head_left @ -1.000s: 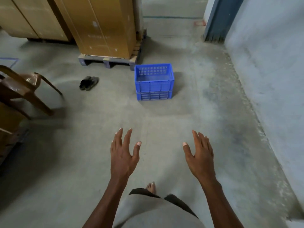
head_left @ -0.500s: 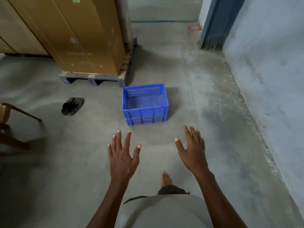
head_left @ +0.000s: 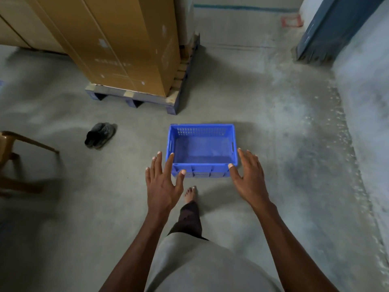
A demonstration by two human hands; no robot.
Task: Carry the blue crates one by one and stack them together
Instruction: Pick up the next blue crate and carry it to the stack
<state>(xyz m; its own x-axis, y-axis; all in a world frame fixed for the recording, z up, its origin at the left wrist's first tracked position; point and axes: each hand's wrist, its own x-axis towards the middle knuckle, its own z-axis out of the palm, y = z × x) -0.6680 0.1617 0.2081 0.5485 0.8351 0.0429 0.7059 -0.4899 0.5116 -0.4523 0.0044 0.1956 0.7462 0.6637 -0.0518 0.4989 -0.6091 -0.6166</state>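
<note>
A blue plastic crate (head_left: 202, 148) with a slotted far wall and side handle slots stands empty on the concrete floor just ahead of me. My left hand (head_left: 163, 184) hovers with fingers spread over the crate's near left corner and holds nothing. My right hand (head_left: 249, 178) is spread the same way beside the near right corner, also empty. Whether either hand touches the crate I cannot tell. Only this one crate is in view.
Tall cardboard boxes (head_left: 117, 43) stand on a pallet (head_left: 134, 100) behind and left of the crate. Dark shoes (head_left: 100, 134) lie on the floor to the left, near a brown chair (head_left: 19, 148). A wall (head_left: 366, 85) runs along the right, with a blue door frame (head_left: 328, 30). My bare foot (head_left: 190, 193) is below the crate.
I have walked up to the crate, which now sits much closer and lower in view. Both hands have reached forward to flank its near corners.
</note>
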